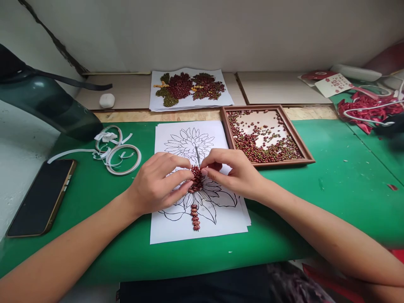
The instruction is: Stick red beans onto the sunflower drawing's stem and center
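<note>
A white sheet with a flower line drawing [189, 143] lies on the green mat [334, 185]. Red beans [196, 179] cover the flower's middle, and a short row of them [195, 216] runs down the stem. My left hand [158, 183] rests on the sheet with its fingers curled, the fingertips pressing the bean cluster from the left. My right hand [235, 170] is pinched at the cluster's upper right edge, fingertips on the beans. Whether a single bean sits in the pinch is too small to tell.
A wooden tray [303, 149] of loose red and green beans sits right of the sheet. A finished bean picture [191, 88] lies at the back. A phone [41, 195] and coils of white tape [116, 153] lie left; red scraps [366, 105] far right.
</note>
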`<state>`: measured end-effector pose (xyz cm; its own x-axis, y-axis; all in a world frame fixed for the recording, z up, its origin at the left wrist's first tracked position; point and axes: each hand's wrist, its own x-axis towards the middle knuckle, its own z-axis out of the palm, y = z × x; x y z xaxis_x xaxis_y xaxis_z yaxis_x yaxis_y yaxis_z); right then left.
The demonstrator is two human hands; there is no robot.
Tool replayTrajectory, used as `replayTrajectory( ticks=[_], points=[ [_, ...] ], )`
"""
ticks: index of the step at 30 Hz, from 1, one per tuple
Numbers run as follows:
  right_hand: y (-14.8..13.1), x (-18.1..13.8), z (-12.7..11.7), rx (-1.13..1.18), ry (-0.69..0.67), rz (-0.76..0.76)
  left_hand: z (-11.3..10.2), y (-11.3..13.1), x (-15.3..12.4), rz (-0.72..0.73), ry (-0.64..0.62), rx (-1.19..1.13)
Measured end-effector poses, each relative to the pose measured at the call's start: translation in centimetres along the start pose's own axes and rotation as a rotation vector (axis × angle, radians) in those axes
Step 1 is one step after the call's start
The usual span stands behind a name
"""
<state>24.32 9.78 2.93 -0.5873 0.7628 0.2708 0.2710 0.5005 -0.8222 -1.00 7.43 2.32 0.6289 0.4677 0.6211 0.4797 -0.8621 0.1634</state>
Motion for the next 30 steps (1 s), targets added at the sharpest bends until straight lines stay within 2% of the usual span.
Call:
replayTrajectory(
  ticks=[5, 8, 17, 30],
  points=[
    [1.2, 0.2, -0.9, -0.304, 0.0, -0.058, 0.3, -0.2, -0.2, -0.017, -0.111, 0.018],
    [1.5, 0.1, -0.9, -0.4, -0.032, -0.044, 0.6, -0.4, -0.3, -0.016, -0.165, 0.001],
    [2.4, -0.1, -0.3, -0.451, -0.098, -0.058, 0.7, -0.5, -0.4, -0.047, -0.287, -0.041],
    [2.6, -0.2, 0.1, -0.503, -0.126, -0.029, 0.8, -0.6, -0.5, -0.045, -0.283, -0.048]
  ],
)
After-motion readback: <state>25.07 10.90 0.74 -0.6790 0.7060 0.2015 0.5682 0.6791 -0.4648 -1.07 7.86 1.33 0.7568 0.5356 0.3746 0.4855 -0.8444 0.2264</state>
